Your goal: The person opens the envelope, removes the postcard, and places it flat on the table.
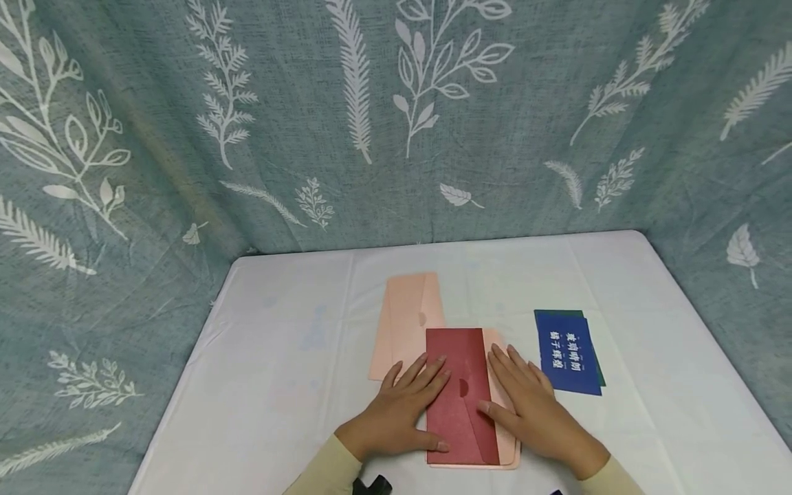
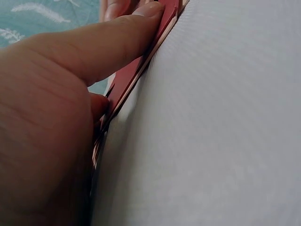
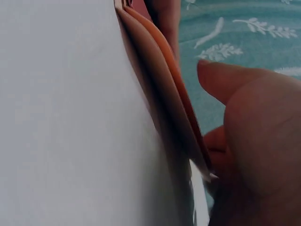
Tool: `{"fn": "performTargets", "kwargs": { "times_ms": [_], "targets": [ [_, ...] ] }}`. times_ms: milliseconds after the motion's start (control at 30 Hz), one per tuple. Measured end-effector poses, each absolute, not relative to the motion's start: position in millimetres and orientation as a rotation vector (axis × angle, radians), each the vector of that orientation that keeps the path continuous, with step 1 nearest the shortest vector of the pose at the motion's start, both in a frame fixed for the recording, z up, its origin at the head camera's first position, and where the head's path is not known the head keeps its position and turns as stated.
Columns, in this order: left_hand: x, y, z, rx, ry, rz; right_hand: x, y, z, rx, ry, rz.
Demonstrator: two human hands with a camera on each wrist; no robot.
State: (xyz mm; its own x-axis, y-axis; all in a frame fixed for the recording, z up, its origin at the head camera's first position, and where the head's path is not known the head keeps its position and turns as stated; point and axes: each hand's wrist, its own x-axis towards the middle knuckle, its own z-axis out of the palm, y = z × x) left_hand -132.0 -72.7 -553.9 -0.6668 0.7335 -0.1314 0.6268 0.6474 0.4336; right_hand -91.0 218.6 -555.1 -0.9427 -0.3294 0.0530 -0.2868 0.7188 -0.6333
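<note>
A dark red envelope (image 1: 454, 412) with a round tab on its flap lies on a pale pink envelope (image 1: 509, 447), which shows along the right and bottom edges. My left hand (image 1: 396, 412) rests on the red envelope's left side, fingers spread and straight, thumb (image 2: 117, 40) near the bottom edge. On the right, my right hand (image 1: 535, 416) lies with straight fingers on the pink envelope's strip, its thumb at the red one's right side. In the right wrist view, the stacked paper edges (image 3: 162, 61) stand slightly apart.
Another pale pink envelope (image 1: 405, 316) lies behind and left of the stack. Farther right, a blue card (image 1: 566, 350) with white characters overlaps a green card (image 1: 599, 368). A white cloth covers the table (image 1: 278, 357); a green leaf-patterned curtain (image 1: 278, 103) hangs around it.
</note>
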Motion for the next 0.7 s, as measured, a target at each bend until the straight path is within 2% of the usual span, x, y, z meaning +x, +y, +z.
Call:
{"fn": "performTargets", "kwargs": {
  "times_ms": [700],
  "targets": [
    [-131.8, -74.1, -554.0, 1.097, 2.564, 0.535, -88.1, 191.6, -554.1, -0.612, 2.848, -0.845]
  ]
}}
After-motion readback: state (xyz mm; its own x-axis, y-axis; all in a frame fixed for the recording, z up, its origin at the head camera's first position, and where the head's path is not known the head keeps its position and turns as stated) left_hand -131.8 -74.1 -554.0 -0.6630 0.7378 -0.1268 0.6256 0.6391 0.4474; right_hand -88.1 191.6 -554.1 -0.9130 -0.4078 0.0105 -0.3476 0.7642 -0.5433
